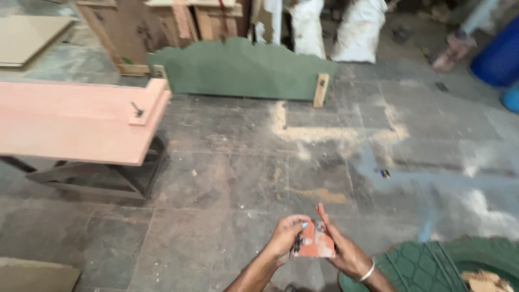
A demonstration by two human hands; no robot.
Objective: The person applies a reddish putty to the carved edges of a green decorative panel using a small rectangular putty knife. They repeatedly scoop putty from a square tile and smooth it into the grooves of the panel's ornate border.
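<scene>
Dim, flat daylight (no hard shadows), with motion blur throughout.

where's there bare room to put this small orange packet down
Free: the stone floor between the pink board and the green scalloped panel. Crowded: the green tyre beside the right hand, sacks behind.

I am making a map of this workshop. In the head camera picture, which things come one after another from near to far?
Hands holding a small orange packet → pink board on a stand → green scalloped panel → white sacks.
</scene>
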